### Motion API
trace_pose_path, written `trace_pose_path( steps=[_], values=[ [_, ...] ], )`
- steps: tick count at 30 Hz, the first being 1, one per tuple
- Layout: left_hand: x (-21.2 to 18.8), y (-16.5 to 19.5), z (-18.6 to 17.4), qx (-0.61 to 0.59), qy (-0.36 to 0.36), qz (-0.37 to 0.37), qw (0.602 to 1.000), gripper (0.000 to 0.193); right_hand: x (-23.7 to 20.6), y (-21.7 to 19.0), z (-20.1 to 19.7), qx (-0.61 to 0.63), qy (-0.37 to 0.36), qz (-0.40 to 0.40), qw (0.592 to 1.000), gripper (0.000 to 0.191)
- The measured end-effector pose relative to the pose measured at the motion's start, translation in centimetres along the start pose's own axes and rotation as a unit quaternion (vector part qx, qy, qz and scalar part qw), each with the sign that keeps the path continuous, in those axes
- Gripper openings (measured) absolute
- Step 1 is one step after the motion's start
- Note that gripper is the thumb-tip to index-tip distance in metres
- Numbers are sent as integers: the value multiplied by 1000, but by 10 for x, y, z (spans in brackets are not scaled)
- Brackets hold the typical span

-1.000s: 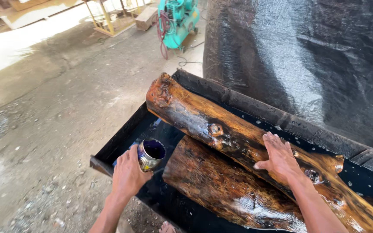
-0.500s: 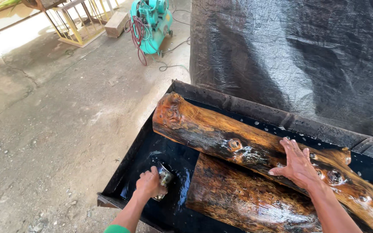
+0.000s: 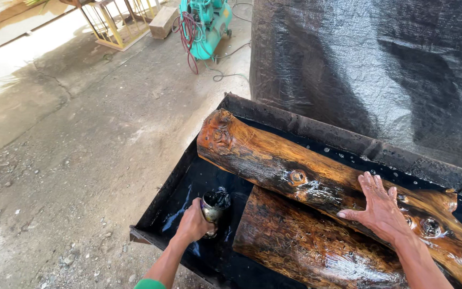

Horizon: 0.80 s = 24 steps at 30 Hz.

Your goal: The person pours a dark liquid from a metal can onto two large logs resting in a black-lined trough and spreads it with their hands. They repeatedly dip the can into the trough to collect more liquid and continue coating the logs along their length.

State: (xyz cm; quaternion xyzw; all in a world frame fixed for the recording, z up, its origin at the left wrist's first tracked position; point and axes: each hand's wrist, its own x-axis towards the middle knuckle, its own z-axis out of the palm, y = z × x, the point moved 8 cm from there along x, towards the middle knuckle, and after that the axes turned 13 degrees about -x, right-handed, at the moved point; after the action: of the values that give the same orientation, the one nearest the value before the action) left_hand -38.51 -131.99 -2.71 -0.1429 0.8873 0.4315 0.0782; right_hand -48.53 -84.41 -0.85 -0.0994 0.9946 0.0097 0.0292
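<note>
The left hand (image 3: pixel 192 225) has its grip closed around a small can (image 3: pixel 215 205) low in the black tray (image 3: pixel 183 176), just left of the near log (image 3: pixel 306 246), while the right hand (image 3: pixel 382 210) lies spread flat on the far log (image 3: pixel 274 160), whose long axis runs far-left to near-right.

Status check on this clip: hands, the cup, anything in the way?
Left hand gripping small cup, tipped low in black tray. Right hand flat on upper wet log. Second log lies right beside the cup.
</note>
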Motion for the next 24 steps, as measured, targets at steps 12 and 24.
trace_pose_path(
  steps=[12, 24],
  values=[
    [-54, 76, -53, -13, -18, 137, 990, 88, -97, -153, 48, 159, 127, -1, 979, 71],
    [-49, 132, -36, 117, -162, 250, 947, 101, -61, -207, 49, 122, 194, 90, 969, 46]
  ],
)
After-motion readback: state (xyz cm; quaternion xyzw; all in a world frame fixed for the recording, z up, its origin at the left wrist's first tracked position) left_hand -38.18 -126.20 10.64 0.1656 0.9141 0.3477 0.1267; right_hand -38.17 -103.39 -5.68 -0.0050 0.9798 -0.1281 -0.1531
